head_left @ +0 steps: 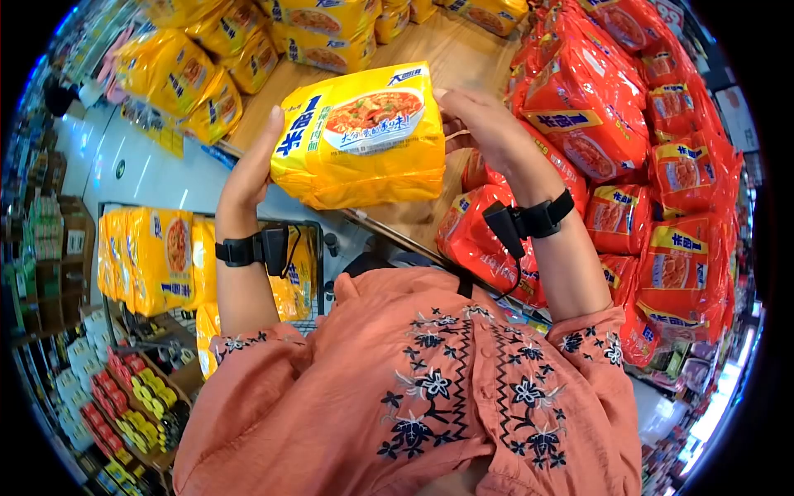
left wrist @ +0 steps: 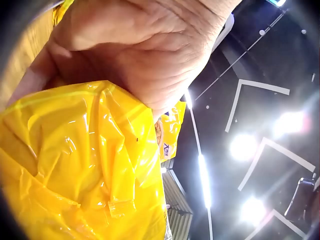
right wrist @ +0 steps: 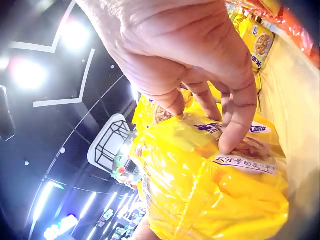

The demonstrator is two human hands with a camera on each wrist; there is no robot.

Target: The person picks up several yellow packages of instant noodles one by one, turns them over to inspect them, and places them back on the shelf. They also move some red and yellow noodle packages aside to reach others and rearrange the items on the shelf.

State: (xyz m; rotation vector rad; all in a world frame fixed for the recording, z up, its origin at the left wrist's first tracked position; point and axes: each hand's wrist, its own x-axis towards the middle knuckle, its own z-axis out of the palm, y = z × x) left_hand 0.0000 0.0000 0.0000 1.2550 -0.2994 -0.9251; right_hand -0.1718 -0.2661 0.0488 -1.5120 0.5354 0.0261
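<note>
A: What do we see from the head view?

B: We see the left hand (head_left: pixel 258 161) and right hand (head_left: pixel 484 124) holding a yellow noodle pack (head_left: pixel 364 178) between them, one at each end, its printed bowl facing up. We find it over the near edge of the wooden table (head_left: pixel 471 62).

A: And around it?

B: We have red packs (head_left: pixel 579 107) on the right, more yellow packs (head_left: pixel 322 33) at the far side of the table, and a shopping cart (head_left: pixel 320 264) at the lower left with yellow packs in it. We see a black strap on each forearm.

A: What does the left wrist view give us?

B: We see the left palm against the creased yellow wrapper, the hand partly opened around the pack's end. Its fingertips are hidden, so we cannot tell how far they bend. We see bright lights on a dark ceiling (left wrist: pixel 220 150).

A: And the right wrist view?

B: We see the right hand's fingers spread and bent over the pack, one fingertip touching the wrapper by the printed bowl. We see more yellow packs behind.
</note>
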